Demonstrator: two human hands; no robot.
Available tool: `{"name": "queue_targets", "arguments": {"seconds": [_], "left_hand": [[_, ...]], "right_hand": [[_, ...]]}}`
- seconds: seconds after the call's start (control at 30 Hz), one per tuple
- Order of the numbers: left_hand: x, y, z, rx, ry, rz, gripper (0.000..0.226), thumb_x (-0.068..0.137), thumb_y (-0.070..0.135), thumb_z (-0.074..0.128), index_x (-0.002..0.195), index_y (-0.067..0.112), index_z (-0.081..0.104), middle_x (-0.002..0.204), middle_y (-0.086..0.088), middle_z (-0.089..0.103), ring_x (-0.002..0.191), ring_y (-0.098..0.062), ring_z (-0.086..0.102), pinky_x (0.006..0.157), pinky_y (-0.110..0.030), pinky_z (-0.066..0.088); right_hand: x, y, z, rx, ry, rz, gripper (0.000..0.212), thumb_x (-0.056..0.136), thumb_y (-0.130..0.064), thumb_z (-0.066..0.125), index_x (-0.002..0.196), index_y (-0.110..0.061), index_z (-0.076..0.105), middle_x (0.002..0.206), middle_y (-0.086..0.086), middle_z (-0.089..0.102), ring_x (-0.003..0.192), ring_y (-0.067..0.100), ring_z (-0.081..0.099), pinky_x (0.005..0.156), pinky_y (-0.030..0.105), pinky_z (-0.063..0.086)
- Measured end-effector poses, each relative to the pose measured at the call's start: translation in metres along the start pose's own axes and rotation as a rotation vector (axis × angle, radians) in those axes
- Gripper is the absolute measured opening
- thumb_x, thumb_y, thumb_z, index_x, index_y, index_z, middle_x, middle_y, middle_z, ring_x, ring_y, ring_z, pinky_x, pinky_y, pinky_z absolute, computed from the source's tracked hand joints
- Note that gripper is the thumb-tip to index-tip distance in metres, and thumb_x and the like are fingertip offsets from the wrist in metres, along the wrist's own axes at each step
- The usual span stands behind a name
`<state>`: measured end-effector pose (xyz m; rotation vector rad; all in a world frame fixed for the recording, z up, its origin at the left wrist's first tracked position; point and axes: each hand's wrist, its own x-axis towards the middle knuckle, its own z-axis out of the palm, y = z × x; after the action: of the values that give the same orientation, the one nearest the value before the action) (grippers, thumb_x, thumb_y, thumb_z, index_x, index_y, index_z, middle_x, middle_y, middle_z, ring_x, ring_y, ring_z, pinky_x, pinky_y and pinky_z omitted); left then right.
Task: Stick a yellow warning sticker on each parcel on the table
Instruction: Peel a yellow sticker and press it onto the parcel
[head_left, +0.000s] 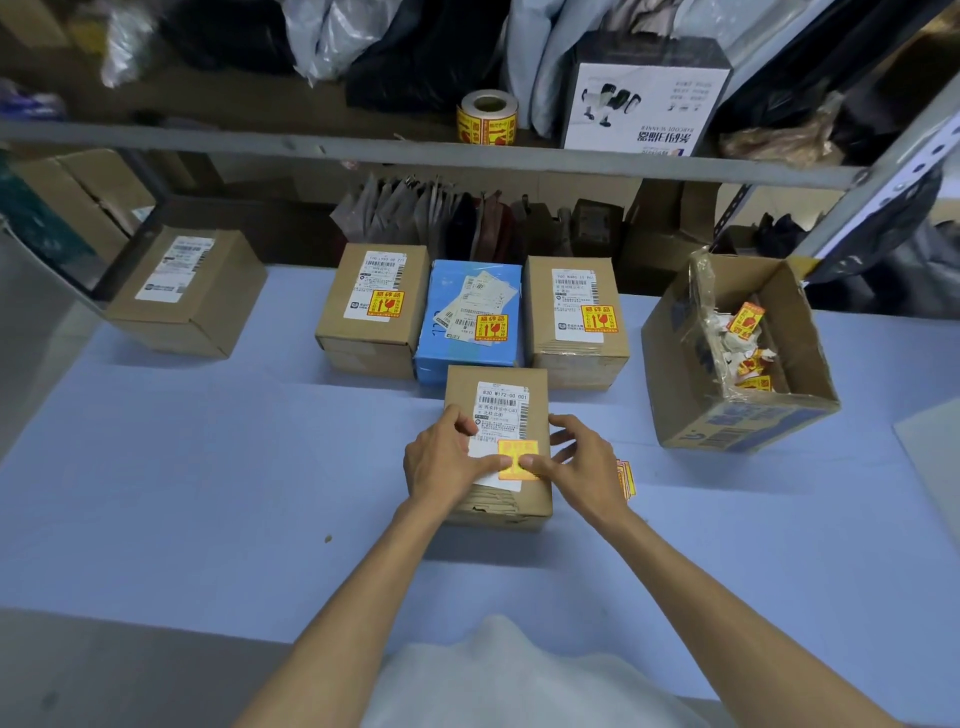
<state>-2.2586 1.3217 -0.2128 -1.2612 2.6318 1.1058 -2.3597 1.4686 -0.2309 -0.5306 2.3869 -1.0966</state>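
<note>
A small brown parcel (535, 395) with a white label lies in front of me on the blue table (208, 467). A yellow warning sticker (514, 457) sits on its lower right. My left hand (447, 460) and my right hand (582, 460) rest on the parcel, fingertips pressing the sticker's lower edge flat. Behind it stand three parcels, each with a yellow sticker: a brown one (371, 306), a blue one (472, 319) and a brown one (576, 317). Far left, a brown parcel (187, 291) shows only a white label. A strip of yellow stickers (626, 478) peeks out beside my right wrist.
An open cardboard box (737, 358) holding peeled sticker backings stands at the right. On the metal shelf (415, 156) above are a roll of yellow stickers (487, 117), a barcode scanner box (644, 98) and plastic bags. Pouches line the wall behind the parcels.
</note>
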Motion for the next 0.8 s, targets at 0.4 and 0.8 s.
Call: {"name": "queue_targets", "arguments": {"seconds": [0.4,0.8], "left_hand": [[-0.001,-0.004,-0.005,-0.025,-0.067,0.035,0.060,0.058,0.053,0.084,0.100,0.031,0.047,0.101,0.008,0.064,0.093,-0.015,0.061,0.068,-0.030,0.047],[0.003,-0.008,-0.012,-0.055,-0.138,0.019,0.060,0.056,0.047,0.088,0.100,0.031,0.050,0.090,0.011,0.060,0.084,-0.011,0.057,0.059,-0.024,0.039]], "right_hand": [[0.001,0.002,0.000,0.032,-0.044,-0.009,0.073,0.070,-0.033,0.085,0.132,-0.017,0.052,0.110,0.000,0.064,0.077,0.010,0.063,0.067,0.027,0.052],[0.005,0.004,-0.007,0.083,-0.138,0.034,0.075,0.068,-0.019,0.087,0.133,-0.019,0.050,0.113,0.001,0.063,0.082,0.016,0.065,0.070,0.031,0.056]]}}
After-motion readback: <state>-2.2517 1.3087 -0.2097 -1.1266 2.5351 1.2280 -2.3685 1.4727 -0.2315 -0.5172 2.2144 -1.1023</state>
